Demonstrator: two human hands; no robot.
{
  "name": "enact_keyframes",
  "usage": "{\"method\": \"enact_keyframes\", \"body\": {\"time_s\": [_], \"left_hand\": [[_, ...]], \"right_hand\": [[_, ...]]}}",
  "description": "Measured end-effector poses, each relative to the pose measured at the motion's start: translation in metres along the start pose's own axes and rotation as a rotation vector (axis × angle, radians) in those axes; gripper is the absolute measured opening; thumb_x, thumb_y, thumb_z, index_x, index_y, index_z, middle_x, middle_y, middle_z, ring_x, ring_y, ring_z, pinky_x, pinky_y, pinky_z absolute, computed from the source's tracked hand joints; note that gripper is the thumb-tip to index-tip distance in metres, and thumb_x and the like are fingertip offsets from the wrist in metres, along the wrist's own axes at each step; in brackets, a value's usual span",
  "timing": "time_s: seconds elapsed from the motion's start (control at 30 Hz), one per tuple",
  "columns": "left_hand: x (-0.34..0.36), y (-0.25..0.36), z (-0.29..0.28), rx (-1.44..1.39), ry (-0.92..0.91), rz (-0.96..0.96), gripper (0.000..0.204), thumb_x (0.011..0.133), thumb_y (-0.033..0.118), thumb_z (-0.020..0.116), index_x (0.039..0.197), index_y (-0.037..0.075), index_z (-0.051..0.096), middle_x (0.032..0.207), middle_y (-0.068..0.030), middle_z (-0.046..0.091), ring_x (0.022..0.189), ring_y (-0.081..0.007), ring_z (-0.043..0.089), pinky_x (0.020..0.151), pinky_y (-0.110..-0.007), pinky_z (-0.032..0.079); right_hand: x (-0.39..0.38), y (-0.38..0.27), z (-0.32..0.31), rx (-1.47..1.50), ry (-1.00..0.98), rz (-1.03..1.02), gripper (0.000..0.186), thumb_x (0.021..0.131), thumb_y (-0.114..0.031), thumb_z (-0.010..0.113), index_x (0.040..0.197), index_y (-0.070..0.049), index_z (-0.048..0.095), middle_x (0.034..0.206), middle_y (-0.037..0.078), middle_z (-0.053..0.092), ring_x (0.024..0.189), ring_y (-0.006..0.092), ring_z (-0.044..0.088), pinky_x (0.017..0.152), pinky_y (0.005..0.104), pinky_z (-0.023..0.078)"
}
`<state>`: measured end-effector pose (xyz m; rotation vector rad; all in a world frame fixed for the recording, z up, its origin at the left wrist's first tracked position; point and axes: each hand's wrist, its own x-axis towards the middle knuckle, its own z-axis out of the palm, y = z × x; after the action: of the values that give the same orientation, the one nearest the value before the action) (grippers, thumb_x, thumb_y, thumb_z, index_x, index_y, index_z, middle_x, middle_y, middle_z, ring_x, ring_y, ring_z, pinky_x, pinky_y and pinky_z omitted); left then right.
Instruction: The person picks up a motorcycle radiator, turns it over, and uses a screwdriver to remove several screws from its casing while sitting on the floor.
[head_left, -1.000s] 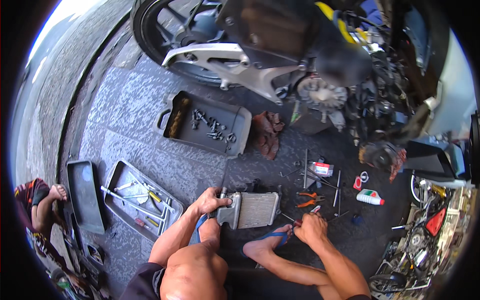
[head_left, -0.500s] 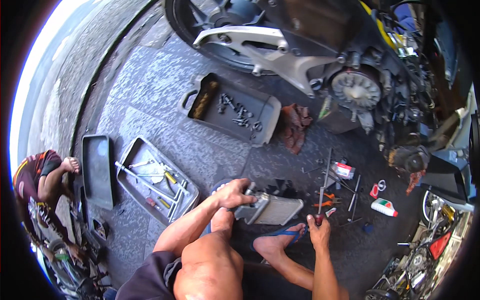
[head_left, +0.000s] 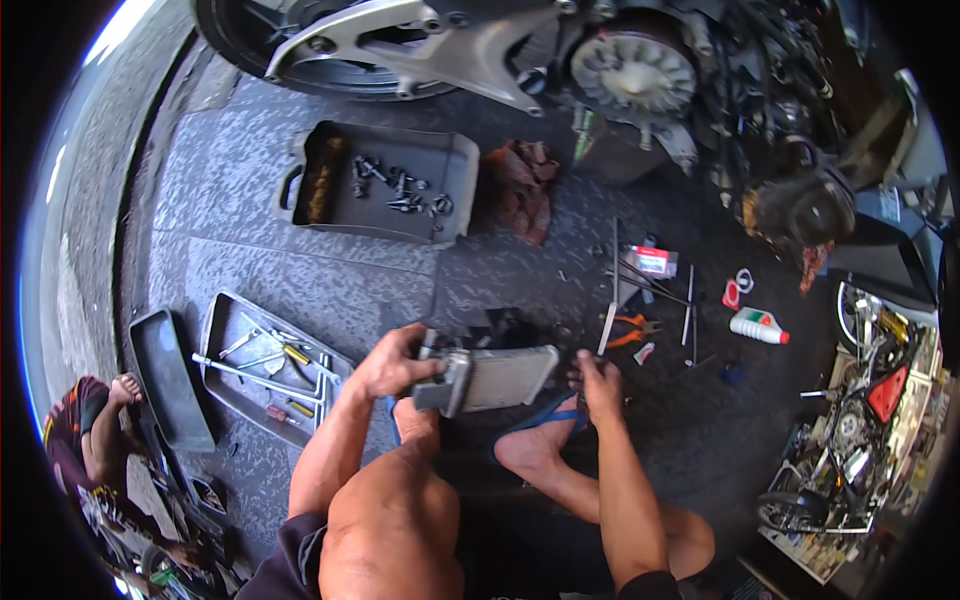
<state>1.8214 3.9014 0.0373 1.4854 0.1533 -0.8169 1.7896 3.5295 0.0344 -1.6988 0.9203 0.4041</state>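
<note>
My left hand is closed on the left end of a finned metal radiator, which it holds over my left foot, with dark fittings behind. Just right of the radiator, my right hand grips a screwdriver, its pale shaft pointing away from me and its handle mostly covered by my fingers. Orange-handled pliers, metal rods and a small packet lie beyond that hand. A tray of wrenches and screwdrivers is to my left.
A motorcycle stands ahead, near a tray of bolts, a red rag and a white bottle. An empty tray and a crouching person are at left, another motorcycle at right.
My left hand has lifted and tilted the radiator away from me and leftward. My right hand, with the screwdriver, has moved up beside the radiator's right end. The camera view has also shifted.
</note>
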Motion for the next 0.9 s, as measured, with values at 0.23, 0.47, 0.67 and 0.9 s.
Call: {"method": "enact_keyframes", "body": {"time_s": [0.23, 0.47, 0.67, 0.9], "left_hand": [[-0.009, 0.004, -0.001, -0.149, 0.134, -0.034, 0.038, 0.078, 0.016, 0.077, 0.107, -0.006, 0.065, 0.09, -0.0067, 0.068, 0.081, -0.0131, 0.061, 0.075, -0.031, 0.052], [-0.001, 0.009, -0.012, -0.245, 0.199, -0.256, 0.041, 0.083, 0.024, 0.071, 0.11, -0.006, 0.065, 0.09, -0.0072, 0.065, 0.079, -0.0153, 0.06, 0.069, -0.032, 0.05], [0.029, -0.01, -0.014, -1.077, 0.092, 0.112, 0.043, 0.093, 0.025, 0.057, 0.125, -0.003, 0.061, 0.12, -0.0157, 0.067, 0.11, -0.026, 0.063, 0.101, -0.04, 0.048], [0.044, 0.008, 0.001, -0.958, 0.599, -0.245, 0.047, 0.102, 0.043, 0.045, 0.123, 0.003, 0.059, 0.114, -0.0127, 0.064, 0.105, -0.0273, 0.058, 0.098, -0.044, 0.045]], "right_hand": [[0.046, 0.016, 0.031, -0.591, 0.187, -0.449, 0.031, 0.081, -0.023, 0.076, 0.104, -0.005, 0.068, 0.088, 0.02, 0.07, 0.085, 0.0405, 0.068, 0.077, 0.0466, 0.052], [0.063, 0.022, 0.047, -0.749, 0.205, -0.602, 0.024, 0.083, -0.021, 0.076, 0.098, -0.004, 0.068, 0.078, 0.018, 0.068, 0.072, 0.0392, 0.066, 0.067, 0.0474, 0.049], [0.052, 0.016, 0.038, -0.299, 0.21, -0.6, 0.014, 0.088, -0.01, 0.069, 0.099, 0.0, 0.068, 0.079, 0.005, 0.067, 0.069, 0.017, 0.064, 0.066, 0.0325, 0.052], [-0.05, -0.046, 0.071, 0.043, -0.06, -0.413, 0.014, 0.09, -0.005, 0.068, 0.103, -0.001, 0.065, 0.082, 0.003, 0.065, 0.073, 0.0087, 0.062, 0.066, 0.0248, 0.051]]}}
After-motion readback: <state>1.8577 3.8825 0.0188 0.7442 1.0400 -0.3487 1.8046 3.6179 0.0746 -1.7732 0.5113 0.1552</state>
